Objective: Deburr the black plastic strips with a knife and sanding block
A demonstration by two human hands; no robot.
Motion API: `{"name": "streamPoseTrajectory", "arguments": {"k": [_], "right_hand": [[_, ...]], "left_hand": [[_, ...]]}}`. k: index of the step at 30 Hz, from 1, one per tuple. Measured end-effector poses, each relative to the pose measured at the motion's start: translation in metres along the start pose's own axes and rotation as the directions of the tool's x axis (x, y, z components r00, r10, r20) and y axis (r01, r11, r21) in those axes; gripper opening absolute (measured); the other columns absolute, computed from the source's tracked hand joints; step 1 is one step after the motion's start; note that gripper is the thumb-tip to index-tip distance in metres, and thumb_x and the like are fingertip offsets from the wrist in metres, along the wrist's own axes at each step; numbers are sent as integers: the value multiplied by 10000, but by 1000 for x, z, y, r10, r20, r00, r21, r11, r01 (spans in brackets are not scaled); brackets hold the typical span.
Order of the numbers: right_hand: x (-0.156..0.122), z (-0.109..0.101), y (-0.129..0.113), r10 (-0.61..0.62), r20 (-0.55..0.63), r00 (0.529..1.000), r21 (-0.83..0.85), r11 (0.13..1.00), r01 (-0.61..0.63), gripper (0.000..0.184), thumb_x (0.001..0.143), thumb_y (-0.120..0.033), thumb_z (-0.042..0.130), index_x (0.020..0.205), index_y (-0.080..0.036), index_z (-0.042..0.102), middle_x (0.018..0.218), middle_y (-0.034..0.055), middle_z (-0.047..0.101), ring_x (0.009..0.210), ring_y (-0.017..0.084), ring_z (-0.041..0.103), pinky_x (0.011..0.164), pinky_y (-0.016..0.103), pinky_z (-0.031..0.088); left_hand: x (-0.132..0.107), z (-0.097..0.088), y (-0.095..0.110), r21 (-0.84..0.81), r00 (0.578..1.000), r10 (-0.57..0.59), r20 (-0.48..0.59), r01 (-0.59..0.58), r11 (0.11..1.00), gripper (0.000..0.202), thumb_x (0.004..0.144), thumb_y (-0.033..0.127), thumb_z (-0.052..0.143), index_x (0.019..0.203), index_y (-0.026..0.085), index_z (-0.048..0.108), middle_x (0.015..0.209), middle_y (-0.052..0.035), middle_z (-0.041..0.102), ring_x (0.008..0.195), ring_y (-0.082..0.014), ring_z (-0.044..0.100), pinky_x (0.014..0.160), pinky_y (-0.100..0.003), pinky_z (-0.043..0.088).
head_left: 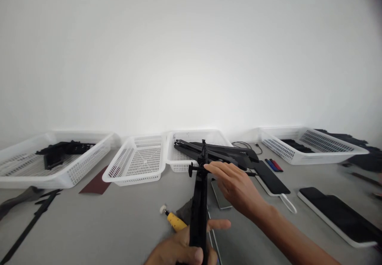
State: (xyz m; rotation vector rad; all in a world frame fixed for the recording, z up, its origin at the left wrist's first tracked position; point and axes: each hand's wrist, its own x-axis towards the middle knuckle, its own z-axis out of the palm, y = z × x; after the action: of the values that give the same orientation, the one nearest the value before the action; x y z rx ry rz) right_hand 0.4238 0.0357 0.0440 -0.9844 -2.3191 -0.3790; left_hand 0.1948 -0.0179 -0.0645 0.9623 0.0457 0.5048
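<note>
A long, narrow black plastic part (198,213) stands up in front of me, pointing away, with a crosswise bracket-like piece near its far end. Wrapped around the near end is my left hand (188,245), its thumb on top and its index finger stretched out to the right. My right hand (237,183) reaches in from the right, with its fingers fairly straight and close together. Their tips touch the part near its crosspiece; the thumb is hidden. Just left of the part lies a yellow-handled tool (176,221) with a pale round tip, over a dark cloth (185,211).
Behind, a white basket (179,165) holds long black parts (221,149). Other white baskets stand at left (68,179), centre-left (134,180) and right (325,159). A maroon sheet (95,181), a black strip (32,225), blue and red sticks (273,164) and black-topped white devices (337,215) lie on the grey table.
</note>
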Motion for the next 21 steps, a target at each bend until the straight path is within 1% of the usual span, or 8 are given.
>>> {"name": "streamPoseTrajectory", "arguments": {"k": [3, 6, 9, 13, 18, 21], "right_hand": [[-1, -5, 4, 24, -5, 1000, -24, 999, -24, 622, 889, 54, 472, 1410, -236, 653, 1335, 88, 759, 984, 243, 756, 810, 388, 600], [-2, -8, 6, 40, 0, 999, -31, 999, -40, 635, 859, 50, 486, 1394, -240, 668, 1331, 84, 756, 1008, 250, 751, 825, 395, 601], [-3, -6, 4, 38, 28, 999, -16, 999, -37, 652, 875, 50, 455, 1424, -248, 640, 1336, 90, 750, 1027, 244, 750, 848, 397, 611], [-5, 0, 1, 25, 71, 997, 24, 999, -27, 641, 921, 53, 413, 1464, -242, 586, 1348, 95, 739, 1041, 239, 763, 838, 382, 628], [-7, 2, 4, 11, 110, 994, 48, 999, -17, 694, 890, 63, 423, 1502, -239, 548, 1327, 93, 729, 949, 225, 769, 780, 369, 648], [-7, 1, 7, 7, 120, 993, 51, 999, -13, 677, 907, 51, 420, 1502, -248, 541, 1318, 94, 720, 903, 216, 766, 736, 356, 645]], "left_hand": [[1, 1, 0, 5, 1000, -3, 16, 3, 1000, 1012, 798, 531, 928, 1635, 182, 477, 705, 42, 687, 452, -73, 459, 610, -233, 427], [2, 3, 1, -9, 999, 19, 48, -19, 1000, 963, 821, 496, 922, 1635, 221, 485, 727, 43, 692, 453, -64, 456, 634, -233, 439], [3, 7, 4, -18, 999, 23, 43, -22, 1000, 935, 833, 486, 915, 1629, 227, 497, 735, 43, 691, 469, -61, 459, 655, -230, 451], [2, 11, 6, -10, 999, 31, -10, -31, 999, 941, 819, 509, 921, 1611, 196, 520, 738, 35, 696, 479, -65, 469, 658, -230, 450], [1, 6, 4, -8, 1000, 20, 4, -20, 1000, 971, 816, 549, 912, 1623, 198, 501, 732, 32, 689, 483, -74, 483, 630, -225, 435], [1, 3, 3, 8, 999, 32, 1, -32, 999, 952, 824, 550, 905, 1617, 198, 513, 736, 30, 694, 477, -74, 482, 614, -225, 427]]}}
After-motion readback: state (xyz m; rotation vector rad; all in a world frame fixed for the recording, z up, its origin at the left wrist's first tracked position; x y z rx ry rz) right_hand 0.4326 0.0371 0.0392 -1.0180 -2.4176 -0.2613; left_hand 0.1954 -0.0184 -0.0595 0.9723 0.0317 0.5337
